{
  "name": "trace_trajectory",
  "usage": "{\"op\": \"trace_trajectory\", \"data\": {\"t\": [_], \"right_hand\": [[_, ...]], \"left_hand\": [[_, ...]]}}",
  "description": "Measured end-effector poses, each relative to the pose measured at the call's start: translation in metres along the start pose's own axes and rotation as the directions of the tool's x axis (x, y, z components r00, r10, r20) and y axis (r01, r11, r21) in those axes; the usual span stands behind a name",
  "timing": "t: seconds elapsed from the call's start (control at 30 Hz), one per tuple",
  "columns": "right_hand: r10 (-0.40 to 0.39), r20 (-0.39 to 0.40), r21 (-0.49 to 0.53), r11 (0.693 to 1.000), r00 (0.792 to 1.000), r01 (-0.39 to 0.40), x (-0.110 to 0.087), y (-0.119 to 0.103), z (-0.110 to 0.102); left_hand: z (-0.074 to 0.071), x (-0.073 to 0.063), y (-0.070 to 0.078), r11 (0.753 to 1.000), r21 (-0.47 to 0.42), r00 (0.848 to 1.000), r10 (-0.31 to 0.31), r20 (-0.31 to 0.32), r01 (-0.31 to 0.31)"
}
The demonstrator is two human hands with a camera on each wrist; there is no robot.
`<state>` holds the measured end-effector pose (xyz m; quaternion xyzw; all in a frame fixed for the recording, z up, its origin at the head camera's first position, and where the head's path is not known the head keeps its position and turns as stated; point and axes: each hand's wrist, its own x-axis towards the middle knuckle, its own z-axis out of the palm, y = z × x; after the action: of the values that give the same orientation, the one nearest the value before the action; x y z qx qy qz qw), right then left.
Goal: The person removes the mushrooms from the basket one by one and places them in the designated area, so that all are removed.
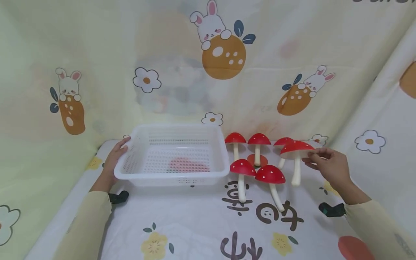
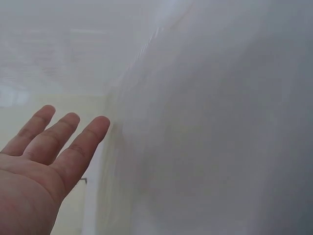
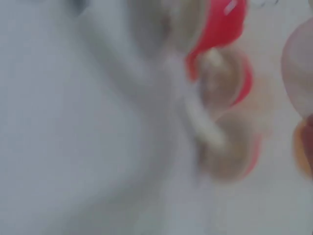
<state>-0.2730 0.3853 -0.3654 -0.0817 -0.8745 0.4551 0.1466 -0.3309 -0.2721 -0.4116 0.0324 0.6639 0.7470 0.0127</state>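
A white perforated plastic basket stands at the centre left, with nothing but the tablecloth's print showing through its base. My left hand rests against its left side; in the left wrist view the fingers look extended and spread. Between thumb and fingertips, my right hand pinches the cap edge of a red toy mushroom with white dots and a pale stem. Several more such mushrooms are grouped between the basket and that hand. The right wrist view is blurred, showing mushroom undersides.
A white printed cloth covers the table. Behind the basket, a pale curtain with rabbits and flowers hangs close, and more fabric borders the right side. A dark strap piece is at each wrist.
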Motion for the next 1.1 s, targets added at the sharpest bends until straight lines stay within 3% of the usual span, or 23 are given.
{"op": "trace_trajectory", "data": {"t": [0.17, 0.3, 0.5, 0.8, 0.97, 1.03, 1.1], "right_hand": [[0.079, 0.042, -0.062, 0.995, 0.996, -0.077, -0.006, 0.044, 0.002], [0.103, 0.075, -0.099, 0.99, 0.992, -0.096, -0.011, 0.062, 0.01], [0.135, 0.104, -0.101, 0.987, 0.985, -0.124, -0.007, 0.07, 0.013], [0.128, 0.246, -0.09, 0.99, 0.961, -0.109, 0.001, 0.071, 0.006], [0.182, 0.289, -0.126, 0.98, 0.94, -0.152, 0.007, 0.07, 0.0], [0.17, 0.292, -0.168, 0.978, 0.941, -0.124, 0.004, 0.064, -0.003], [0.112, 0.274, -0.241, 0.969, 0.955, -0.045, -0.002, 0.055, -0.007]], "left_hand": [[-0.007, -0.004, -0.002, 1.0, -0.029, 1.0, -0.002, 0.016, 0.003], [-0.011, -0.01, -0.003, 0.998, -0.063, 0.999, 0.003, 0.036, 0.0], [-0.011, -0.016, -0.001, 0.999, -0.039, 1.0, -0.003, 0.02, 0.004], [-0.013, -0.014, 0.006, 1.0, -0.02, 1.0, 0.002, 0.004, -0.002], [-0.02, -0.012, 0.006, 0.998, 0.046, 0.998, -0.049, -0.029, 0.05], [-0.025, -0.012, 0.008, 0.986, 0.148, 0.997, -0.065, -0.039, 0.07], [-0.029, -0.013, 0.014, 0.959, 0.27, 0.997, -0.072, -0.039, 0.08]]}}
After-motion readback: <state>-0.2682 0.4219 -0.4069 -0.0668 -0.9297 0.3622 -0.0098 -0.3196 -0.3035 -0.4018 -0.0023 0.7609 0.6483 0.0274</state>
